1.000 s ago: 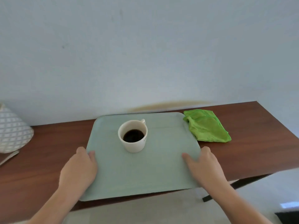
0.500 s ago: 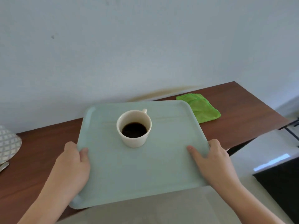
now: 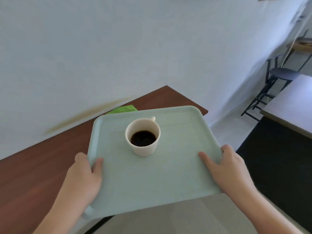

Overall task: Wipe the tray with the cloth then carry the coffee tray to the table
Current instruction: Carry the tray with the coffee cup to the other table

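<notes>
I judge that the wiping is done and the carrying step is now in hand: my left hand (image 3: 84, 179) and my right hand (image 3: 226, 169) are both closed on the side rims of the pale green rectangular plastic tray (image 3: 152, 179), thumbs lying on top and the other fingers hidden below it. The tray is held in the air, partly over the edge of the dark brown wooden counter (image 3: 33, 174), and the white ceramic cup of black coffee (image 3: 142, 136) stands upright near its middle. The bright green folded cloth (image 3: 124, 109) lies on the counter behind the tray, mostly covered by the far rim. The next move calls for a slow turn to the right, toward the grey table (image 3: 292, 105) that is cut off at the frame edge, with the tray kept level so the coffee does not spill. I think the dark shape beyond the table is a metal stool (image 3: 280, 73), but it is too blurred to be sure.
</notes>
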A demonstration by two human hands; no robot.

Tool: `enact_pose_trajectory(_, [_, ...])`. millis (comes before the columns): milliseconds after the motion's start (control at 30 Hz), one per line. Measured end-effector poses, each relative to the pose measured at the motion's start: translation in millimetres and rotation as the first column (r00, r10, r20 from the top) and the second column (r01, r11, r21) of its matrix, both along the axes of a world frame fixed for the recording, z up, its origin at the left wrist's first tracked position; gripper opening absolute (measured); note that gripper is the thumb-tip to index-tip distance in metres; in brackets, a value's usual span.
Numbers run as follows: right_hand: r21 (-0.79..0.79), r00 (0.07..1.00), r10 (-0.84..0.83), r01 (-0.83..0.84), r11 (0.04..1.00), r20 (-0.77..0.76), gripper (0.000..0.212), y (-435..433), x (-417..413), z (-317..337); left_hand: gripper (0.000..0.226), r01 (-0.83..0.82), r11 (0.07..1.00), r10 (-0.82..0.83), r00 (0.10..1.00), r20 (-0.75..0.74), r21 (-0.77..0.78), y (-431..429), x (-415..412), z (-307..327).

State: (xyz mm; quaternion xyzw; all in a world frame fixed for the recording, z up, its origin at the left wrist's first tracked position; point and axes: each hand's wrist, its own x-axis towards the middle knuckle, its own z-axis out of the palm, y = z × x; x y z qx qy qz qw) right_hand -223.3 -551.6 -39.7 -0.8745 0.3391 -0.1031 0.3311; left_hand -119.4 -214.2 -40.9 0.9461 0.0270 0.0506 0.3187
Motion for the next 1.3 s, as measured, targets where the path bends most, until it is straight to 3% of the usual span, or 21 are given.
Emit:
enact_pose_trajectory(233, [-0.014, 0.983, -0.182, 0.182, 0.983, -0.009, 0.046, -141.3, -77.7, 0.6, 0.055, 0.170, 0.984, -0.174, 0.983, -0.060, -0.060, -169.3, -16.9, -5.7])
enact_pose_trajectory(533, [-0.011, 0.906, -0.424, 0.423, 0.906, -0.009, 0.047, -274.8, -150.1, -11.4, 0.054, 0.441, 0.896, -0.443, 0.895, -0.056, -0.051, -362.0, -6.5, -17.8])
enact_pose_trajectory(1067, [-0.025, 0.654, -0.756, 0.756, 0.654, -0.011, 0.046, -485.0, -150.7, -36.0, 0.056, 0.750, 0.648, -0.761, 0.643, -0.081, -0.134, -698.7, 71.3, -54.8])
enact_pose_trajectory(1300, [-0.040, 0.607, -0.794, 0.793, 0.608, -0.025, 0.045, -563.9, -142.4, -57.3, 0.052, 0.816, 0.576, -0.814, 0.566, -0.134, -0.046, -803.1, 84.2, -68.1])
